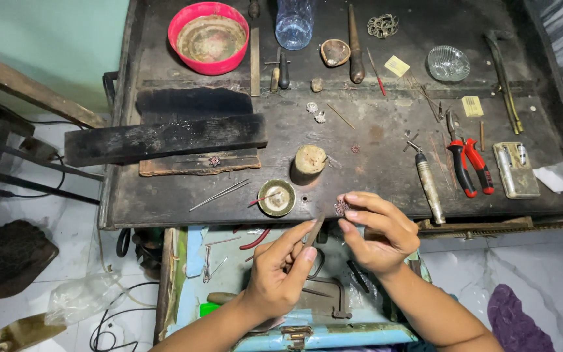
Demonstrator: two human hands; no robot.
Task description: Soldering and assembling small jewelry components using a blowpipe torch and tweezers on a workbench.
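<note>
My right hand (376,231) pinches a small silvery filigree piece (341,208) between thumb and fingertips, just in front of the dark workbench's (386,130) front edge. My left hand (283,267) grips a slim dark tool (315,229), like a file or tweezers, its tip pointing up toward the piece and nearly touching it. Both hands hover over an open light-blue drawer (229,261) holding small tools.
On the bench: a small brass dish (276,197), a wooden stump (309,160), red-handled pliers (469,164), a metal-handled tool (429,184), a red bowl (208,37), a plastic bottle (294,23), charred wooden blocks (164,138), tweezers (219,194). A saw frame (333,296) lies in the drawer.
</note>
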